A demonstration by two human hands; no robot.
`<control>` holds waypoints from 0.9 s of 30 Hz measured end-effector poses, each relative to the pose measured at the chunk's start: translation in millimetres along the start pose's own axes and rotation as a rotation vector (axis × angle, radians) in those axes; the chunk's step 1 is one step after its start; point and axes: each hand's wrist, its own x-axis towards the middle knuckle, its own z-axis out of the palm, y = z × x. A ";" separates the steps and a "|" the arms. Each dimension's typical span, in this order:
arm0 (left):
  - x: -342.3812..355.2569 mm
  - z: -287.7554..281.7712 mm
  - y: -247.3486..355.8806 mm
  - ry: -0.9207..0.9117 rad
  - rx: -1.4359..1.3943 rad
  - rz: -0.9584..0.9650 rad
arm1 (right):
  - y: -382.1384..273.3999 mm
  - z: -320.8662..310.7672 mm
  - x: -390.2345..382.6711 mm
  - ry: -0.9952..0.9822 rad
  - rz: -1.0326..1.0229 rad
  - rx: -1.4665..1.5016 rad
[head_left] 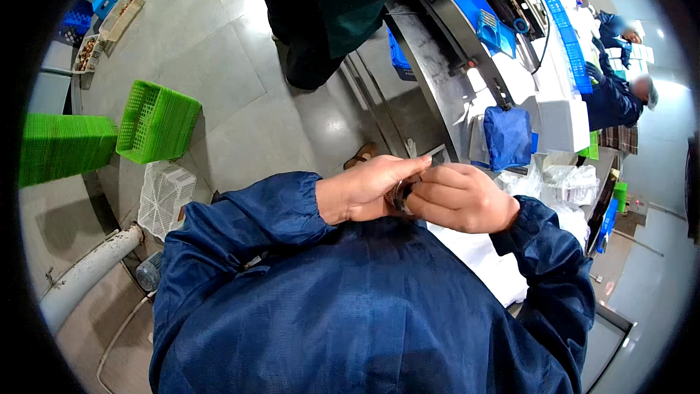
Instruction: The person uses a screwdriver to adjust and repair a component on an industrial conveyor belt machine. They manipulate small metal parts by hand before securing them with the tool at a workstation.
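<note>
My left hand (364,188) and my right hand (461,198) meet in front of my chest, their fingertips close together. Between them sits a small dark, rounded thing with a shiny rim (399,194); the fingers cover much of it, so its kind cannot be made out. The left thumb lies stretched along the top, while the other left fingers curl beneath. Bent inward, the right fingers press against the same small thing from the other side. Both wrists come out of dark blue elastic cuffs.
Green crates (157,122) stand stacked at left, near a white crate (166,197) and a thick pipe (91,266). Ahead, a person in a dark apron (343,0) stands by a metal machine (430,66). A blue bag (508,137) and clear plastic bags (569,186) lie at right.
</note>
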 end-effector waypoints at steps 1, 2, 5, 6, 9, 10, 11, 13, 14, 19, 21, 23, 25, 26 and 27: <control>-0.8 1.7 0.5 0.042 0.008 0.043 | 1.8 4.2 0.5 0.071 0.028 0.012; -1.2 3.3 1.3 0.081 0.017 0.086 | 2.5 7.7 -0.3 0.141 0.056 0.022; 9.1 -4.6 -1.9 0.088 0.066 0.238 | 1.4 22.0 -7.1 0.218 0.261 0.035; 11.7 -4.0 -1.6 0.101 0.074 0.325 | 0.1 25.9 -5.8 0.267 0.331 0.018; 20.0 -0.9 -1.3 0.204 0.105 0.518 | -2.5 40.7 0.3 0.427 0.573 -0.032; 24.3 -1.4 -1.2 0.222 0.133 0.604 | -2.1 48.3 3.8 0.513 0.637 -0.062; 30.6 -4.6 -0.8 0.220 0.185 0.689 | -1.8 50.7 7.5 0.545 0.697 -0.086; 39.7 -7.3 -1.1 0.238 0.142 0.737 | -1.6 57.4 15.0 0.630 0.811 -0.109; 45.1 -9.0 -1.3 0.260 0.091 0.788 | -1.1 62.1 18.7 0.681 0.865 -0.107; 55.8 -14.4 -7.4 0.274 0.053 0.800 | -3.4 72.0 20.3 0.770 1.035 -0.017; 49.7 -10.2 -9.8 0.217 0.036 0.729 | -7.7 63.1 15.4 0.764 1.064 0.067; 41.2 -14.3 -9.1 0.023 -0.009 0.609 | -17.1 46.9 6.9 0.773 1.097 0.239; 34.9 -8.5 -8.3 -0.019 -0.130 0.548 | -24.0 23.1 -4.7 0.709 1.056 0.232; 31.6 -5.3 -8.7 -0.065 -0.253 0.477 | -28.2 9.7 -9.8 0.654 1.027 0.198; 26.2 -3.0 -9.4 -0.108 -0.341 0.335 | -32.7 0.6 -19.9 0.579 0.915 0.169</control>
